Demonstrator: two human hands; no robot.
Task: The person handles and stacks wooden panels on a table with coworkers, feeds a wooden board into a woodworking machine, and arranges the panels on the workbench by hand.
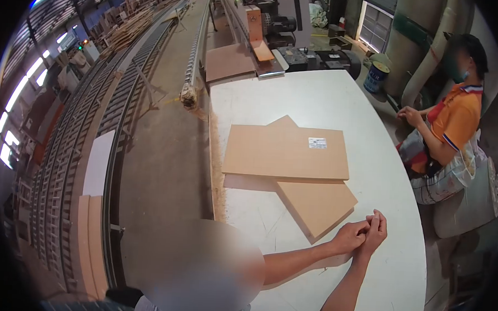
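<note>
My left hand (pixel 349 237) and my right hand (pixel 375 232) come together above the right part of a white tabletop (pixel 385 156). The left fingers are curled against the right palm. Bent fingers also show on the right hand, and whatever may be between the hands is hidden. Just up and left of them lies a tan board (pixel 317 207), turned at an angle. Across it rests a second rectangular tan board (pixel 277 151) with a white printed label (pixel 317 143). One corner of the lower board pokes out beyond the upper one's far edge.
A co-worker in an orange shirt (pixel 456 123) stands at the right, hands together. Machinery with a motor (pixel 279 24) is beyond the table. Roller conveyors (pixel 126 97) run along the left, some carrying boards. A blue drum (pixel 376 76) stands past the far right corner. Sawdust lines the table's left edge.
</note>
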